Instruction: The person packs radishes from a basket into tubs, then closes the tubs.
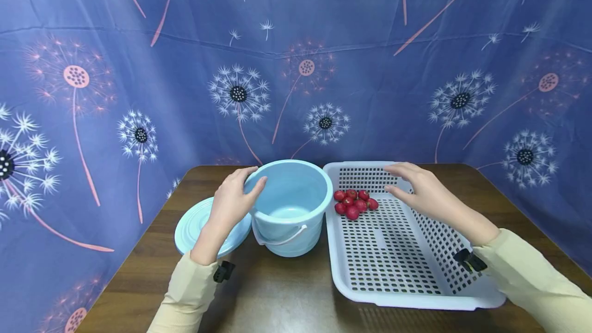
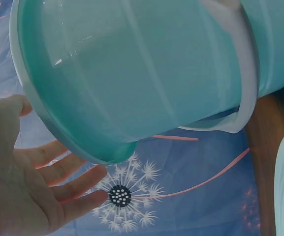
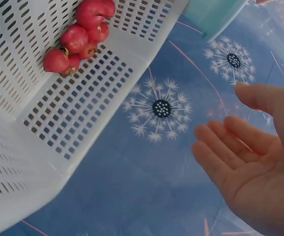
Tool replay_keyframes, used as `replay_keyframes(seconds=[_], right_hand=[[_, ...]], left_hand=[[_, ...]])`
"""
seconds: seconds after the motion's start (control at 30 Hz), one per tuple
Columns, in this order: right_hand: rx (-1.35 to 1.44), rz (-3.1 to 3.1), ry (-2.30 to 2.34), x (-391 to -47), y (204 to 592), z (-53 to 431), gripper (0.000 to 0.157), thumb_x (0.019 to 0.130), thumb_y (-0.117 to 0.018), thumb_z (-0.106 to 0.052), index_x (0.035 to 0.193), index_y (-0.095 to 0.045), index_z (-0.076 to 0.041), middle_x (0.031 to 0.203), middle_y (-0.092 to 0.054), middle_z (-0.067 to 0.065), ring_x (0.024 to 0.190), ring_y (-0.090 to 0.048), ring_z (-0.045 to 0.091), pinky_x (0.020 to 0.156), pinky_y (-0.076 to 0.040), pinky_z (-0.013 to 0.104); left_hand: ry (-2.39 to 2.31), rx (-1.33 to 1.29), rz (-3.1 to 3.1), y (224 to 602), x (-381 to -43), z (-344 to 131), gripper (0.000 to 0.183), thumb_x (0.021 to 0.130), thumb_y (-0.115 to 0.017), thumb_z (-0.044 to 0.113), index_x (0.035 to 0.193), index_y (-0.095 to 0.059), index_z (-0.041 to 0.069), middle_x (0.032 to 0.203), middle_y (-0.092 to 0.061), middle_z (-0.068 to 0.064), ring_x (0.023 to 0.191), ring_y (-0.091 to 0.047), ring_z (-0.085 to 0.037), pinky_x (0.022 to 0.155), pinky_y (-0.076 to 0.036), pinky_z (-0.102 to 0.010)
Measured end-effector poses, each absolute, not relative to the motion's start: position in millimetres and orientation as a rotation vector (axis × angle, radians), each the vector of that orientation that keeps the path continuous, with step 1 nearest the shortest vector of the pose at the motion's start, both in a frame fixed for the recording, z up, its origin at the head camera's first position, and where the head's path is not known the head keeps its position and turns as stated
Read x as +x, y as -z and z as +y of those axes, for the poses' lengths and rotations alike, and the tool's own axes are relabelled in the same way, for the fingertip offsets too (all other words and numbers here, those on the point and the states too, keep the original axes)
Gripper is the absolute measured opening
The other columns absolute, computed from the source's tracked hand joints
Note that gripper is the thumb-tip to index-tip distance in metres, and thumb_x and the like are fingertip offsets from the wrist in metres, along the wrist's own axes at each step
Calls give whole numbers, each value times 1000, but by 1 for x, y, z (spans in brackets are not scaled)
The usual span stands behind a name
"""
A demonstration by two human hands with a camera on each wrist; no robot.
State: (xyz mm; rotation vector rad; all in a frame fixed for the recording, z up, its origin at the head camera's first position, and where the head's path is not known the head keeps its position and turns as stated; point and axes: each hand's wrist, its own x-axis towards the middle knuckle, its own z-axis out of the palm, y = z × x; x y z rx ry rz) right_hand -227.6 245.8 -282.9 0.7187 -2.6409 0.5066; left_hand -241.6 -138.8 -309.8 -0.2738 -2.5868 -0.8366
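Note:
A light-blue bucket [image 1: 288, 234] stands upright in the middle of the table, its white handle [image 1: 285, 238] hanging down in front. My left hand [image 1: 229, 198] is at the left side of the bucket's rim, fingers loosely spread and thumb apart. Whether its fingertips touch the rim I cannot tell. Several small round red radishes [image 1: 352, 213] lie bunched in the far left of a white perforated basket [image 1: 339, 274]. Over the basket's right side my right hand [image 1: 423, 192] hovers with relaxed fingers, holding nothing; the right wrist view shows its palm [image 3: 260, 189] bare.
To the left of the bucket lies a round light-blue lid [image 1: 188, 227], partly covered by my left forearm. The basket stands close against the bucket's right side on the brown wooden table [image 1: 277, 292]. A blue dandelion-patterned cloth [image 1: 370, 91] hangs behind.

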Motion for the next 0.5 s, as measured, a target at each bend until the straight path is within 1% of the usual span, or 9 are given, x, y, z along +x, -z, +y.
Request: replay_keyframes(seconds=[0.1,0.23,0.37,0.5], right_hand=[[728,-2611,-540,-232,286,243,41,88,-65,-14,126,-56,-1,124,-57,20,108,-57,37,84,-50,53],[733,-2597,-570,-237,290,240,38,87,-67,-13,123,-59,-3,120,-60,17,105,-58,35,83,-52,50],[743,-2584,-571,-242,293,236,36,86,-68,-13,120,-61,-3,116,-64,15,101,-61,32,81,-53,47],[741,-2589,-600,-248,296,234,34,86,-67,-13,119,-61,-3,115,-64,15,99,-63,31,82,-53,47]], left_hand=[[892,-256,-2578,311,-244,-141,50,93,-49,48,130,-55,15,131,-55,-7,122,-51,-29,99,-42,-49],[954,-235,-2559,314,-249,-143,45,95,-50,42,129,-55,14,131,-55,-8,122,-51,-30,99,-42,-49],[1001,-220,-2544,316,-253,-146,43,95,-51,37,129,-55,12,132,-55,-10,124,-49,-31,101,-40,-49],[1010,-220,-2533,318,-258,-149,43,96,-51,36,129,-55,9,131,-56,-12,123,-49,-31,101,-40,-49]])
